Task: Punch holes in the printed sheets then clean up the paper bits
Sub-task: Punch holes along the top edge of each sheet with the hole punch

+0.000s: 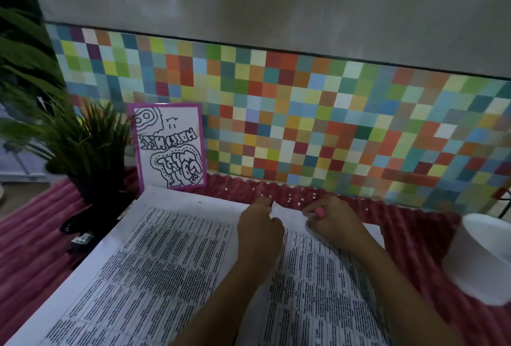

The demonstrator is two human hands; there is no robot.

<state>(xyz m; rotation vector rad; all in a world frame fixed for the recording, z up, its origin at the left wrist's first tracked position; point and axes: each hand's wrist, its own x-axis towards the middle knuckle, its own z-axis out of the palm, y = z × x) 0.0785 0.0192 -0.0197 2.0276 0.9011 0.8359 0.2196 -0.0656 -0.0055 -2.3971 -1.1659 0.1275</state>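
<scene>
Printed sheets (171,271), covered in dense tables of small text, lie flat across the middle of the worktop (414,238) and reach from its near edge almost to its far edge, slightly askew. Both hands are at the sheets' far margin. The left hand (260,225) rests on the paper with its fingers curled in and its fingertips at the far edge of the top sheet; whether they pinch anything cannot be told. Just beside it, the right hand (331,222) is also curled, knuckles up, resting on the far right corner of the sheets. A small pink thing (320,211) shows among its fingers, and it cannot be told whether that is something it holds. Paper bits (289,197), tiny white dots, lie scattered on the red ribbed cloth (33,249) that covers the worktop, just beyond the fingertips along the far edge. A white cup (481,258) stands near the right edge, apart from the sheets. At the far left corner a framed drawing (169,146) with a purple border leans on the chequered wall panel (345,124), with a potted plant (91,149) beside it. A dark object (78,238), too dim to make out, lies by the sheets' left edge.
</scene>
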